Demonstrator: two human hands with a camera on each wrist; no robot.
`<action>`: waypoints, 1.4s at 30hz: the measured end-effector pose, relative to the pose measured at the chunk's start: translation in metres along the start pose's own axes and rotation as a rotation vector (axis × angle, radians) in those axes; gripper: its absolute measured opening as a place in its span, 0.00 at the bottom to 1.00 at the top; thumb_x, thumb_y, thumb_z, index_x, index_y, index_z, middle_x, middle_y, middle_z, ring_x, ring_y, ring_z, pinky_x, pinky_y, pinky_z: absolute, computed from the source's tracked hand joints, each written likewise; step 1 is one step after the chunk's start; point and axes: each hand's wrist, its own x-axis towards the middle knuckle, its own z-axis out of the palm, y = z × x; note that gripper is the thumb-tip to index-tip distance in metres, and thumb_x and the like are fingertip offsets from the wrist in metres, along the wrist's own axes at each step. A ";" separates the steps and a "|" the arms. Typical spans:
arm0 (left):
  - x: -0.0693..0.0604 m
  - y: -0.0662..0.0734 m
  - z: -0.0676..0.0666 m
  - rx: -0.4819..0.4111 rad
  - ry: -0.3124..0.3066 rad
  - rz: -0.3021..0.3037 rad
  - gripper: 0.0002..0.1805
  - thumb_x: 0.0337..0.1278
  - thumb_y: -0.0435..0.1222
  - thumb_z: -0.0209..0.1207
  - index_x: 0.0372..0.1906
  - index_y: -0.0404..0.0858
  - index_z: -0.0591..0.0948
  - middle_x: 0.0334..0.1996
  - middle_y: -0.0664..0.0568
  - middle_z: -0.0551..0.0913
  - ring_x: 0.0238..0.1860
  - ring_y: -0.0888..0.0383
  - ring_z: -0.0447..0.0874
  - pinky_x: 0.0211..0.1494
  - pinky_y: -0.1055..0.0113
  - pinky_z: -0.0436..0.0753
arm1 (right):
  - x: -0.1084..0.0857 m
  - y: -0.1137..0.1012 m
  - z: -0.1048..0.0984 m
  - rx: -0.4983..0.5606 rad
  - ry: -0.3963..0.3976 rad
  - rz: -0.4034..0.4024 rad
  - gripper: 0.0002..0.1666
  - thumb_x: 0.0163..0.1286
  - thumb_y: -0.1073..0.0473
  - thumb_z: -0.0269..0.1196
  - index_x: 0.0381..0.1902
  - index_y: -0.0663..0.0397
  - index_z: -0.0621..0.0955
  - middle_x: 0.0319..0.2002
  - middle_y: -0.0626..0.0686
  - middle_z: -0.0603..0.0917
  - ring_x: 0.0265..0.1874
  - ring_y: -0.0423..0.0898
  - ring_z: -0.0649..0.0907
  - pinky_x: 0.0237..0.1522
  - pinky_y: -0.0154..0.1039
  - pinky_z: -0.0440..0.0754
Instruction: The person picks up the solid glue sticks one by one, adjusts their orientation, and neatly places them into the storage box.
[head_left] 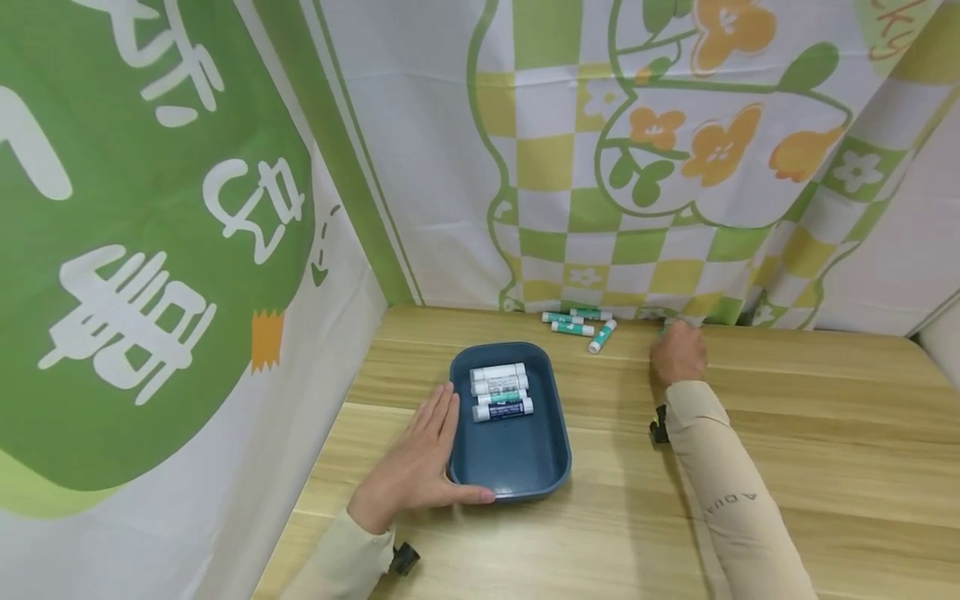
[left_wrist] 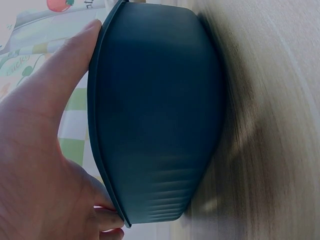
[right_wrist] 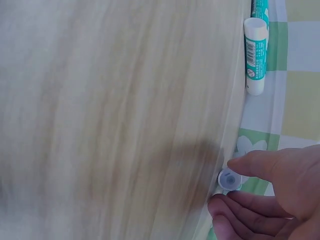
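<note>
My left hand (head_left: 420,462) rests against the left side and near rim of a dark blue tray (head_left: 517,475), its fingers straight and its thumb along the near rim. Inside the tray lie several stick tubes in a row, among them a dark navy-labelled glue stick (head_left: 504,410) and a white one (head_left: 498,372). At the back of the table my right hand (head_left: 678,354) pinches a glue stick (right_wrist: 230,180) between thumb and fingers; its round white end faces the right wrist camera and the hand hides most of its body.
Several teal-and-white glue sticks (head_left: 572,329) lie loose at the table's back edge, left of the right hand. A patterned curtain (head_left: 637,267) hangs directly behind the wooden table (head_left: 615,533), and a green-and-white cloth (head_left: 225,333) covers the left side.
</note>
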 end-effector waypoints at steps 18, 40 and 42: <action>0.001 0.000 0.001 0.002 -0.002 -0.002 0.81 0.44 0.81 0.61 0.86 0.32 0.39 0.87 0.37 0.34 0.88 0.41 0.31 0.89 0.42 0.48 | -0.004 0.018 -0.018 0.173 0.109 -0.154 0.10 0.63 0.67 0.65 0.27 0.71 0.89 0.25 0.66 0.88 0.30 0.66 0.84 0.35 0.55 0.81; 0.000 0.000 -0.001 -0.002 0.015 0.011 0.80 0.44 0.80 0.62 0.85 0.31 0.40 0.87 0.35 0.35 0.88 0.40 0.32 0.88 0.42 0.49 | -0.028 -0.019 -0.018 0.302 -0.041 -0.384 0.14 0.71 0.59 0.72 0.50 0.61 0.90 0.43 0.63 0.93 0.41 0.60 0.92 0.37 0.42 0.91; 0.000 0.001 -0.001 -0.004 0.014 0.009 0.80 0.44 0.80 0.62 0.85 0.31 0.40 0.87 0.35 0.35 0.88 0.40 0.32 0.88 0.42 0.49 | -0.032 -0.025 -0.020 0.317 -0.046 -0.418 0.14 0.70 0.60 0.73 0.50 0.61 0.90 0.44 0.63 0.93 0.42 0.61 0.93 0.40 0.50 0.92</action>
